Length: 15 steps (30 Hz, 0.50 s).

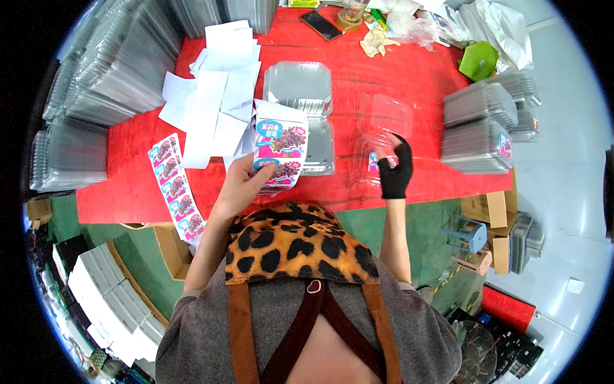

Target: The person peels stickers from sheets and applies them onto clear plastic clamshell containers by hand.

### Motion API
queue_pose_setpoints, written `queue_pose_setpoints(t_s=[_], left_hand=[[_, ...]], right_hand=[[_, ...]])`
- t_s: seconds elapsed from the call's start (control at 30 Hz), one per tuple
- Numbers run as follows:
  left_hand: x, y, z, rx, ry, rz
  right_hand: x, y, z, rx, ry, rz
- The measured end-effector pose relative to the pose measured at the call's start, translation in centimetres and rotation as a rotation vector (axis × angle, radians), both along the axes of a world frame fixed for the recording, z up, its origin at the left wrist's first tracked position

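Observation:
My left hand [246, 182] grips a strip of grape-picture labels [281, 141], thumb on top and fingers behind. Bare fingertips stick out of the black fingerless glove on my right hand [395, 169]. Those fingers are stretched out over an opened clear plastic clamshell box [387, 115], beside a grape label on its near half. Between my hands lies another open clear clamshell box [298, 83], partly behind the label strip. A separate strip of grape labels [176, 185] lies at the left, hanging over the table's front edge.
Blank white backing papers [211, 96] are heaped on the red table [409, 77]. Tall stacks of clear boxes [128, 70] stand at left, with more stacked boxes [476, 144] at right. A phone [321, 24], tape roll [349, 19] and pale glove [377, 41] lie at the back.

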<state>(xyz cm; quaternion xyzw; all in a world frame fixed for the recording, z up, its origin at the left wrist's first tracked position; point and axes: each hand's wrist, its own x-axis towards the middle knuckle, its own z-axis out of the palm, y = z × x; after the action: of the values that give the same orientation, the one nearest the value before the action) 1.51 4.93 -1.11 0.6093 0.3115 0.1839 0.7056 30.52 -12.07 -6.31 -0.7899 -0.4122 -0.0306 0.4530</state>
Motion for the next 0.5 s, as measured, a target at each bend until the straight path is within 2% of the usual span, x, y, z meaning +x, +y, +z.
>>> queue_pose_setpoints(t_s=[0.03, 0.1, 0.17, 0.2, 0.33, 0.43, 0.5], left_hand=[[0.1, -0.1, 0.4, 0.011, 0.016, -0.032], [0.4, -0.7, 0.9, 0.047, 0.018, -0.082], [0.3, -1.0, 0.5, 0.105, 0.053, -0.153], [0.4, -1.3, 0.4, 0.155, 0.038, -0.158], [-0.1, -1.2, 0.2, 0.619, 0.153, -0.184], [-0.5, -1.2, 1.7, 0.735, 0.18, -0.209], [-0.6, -1.2, 1.1, 0.674, 0.165, -0.212]], right_hand=[[-2.7, 1.6, 2.8, 0.063, 0.042, 0.161], [-6.4, 3.4, 6.0, -0.012, -0.125, 0.469], [-9.3, 5.1, 8.1, 0.033, -0.137, 0.653], [-9.9, 5.6, 7.5, 0.019, -0.158, 0.69], [-10.3, 5.8, 5.9, -0.068, -0.115, 0.76], [-10.2, 5.9, 5.4, -0.033, -0.072, 0.812], [-10.2, 6.0, 5.1, -0.043, -0.113, 0.822]])
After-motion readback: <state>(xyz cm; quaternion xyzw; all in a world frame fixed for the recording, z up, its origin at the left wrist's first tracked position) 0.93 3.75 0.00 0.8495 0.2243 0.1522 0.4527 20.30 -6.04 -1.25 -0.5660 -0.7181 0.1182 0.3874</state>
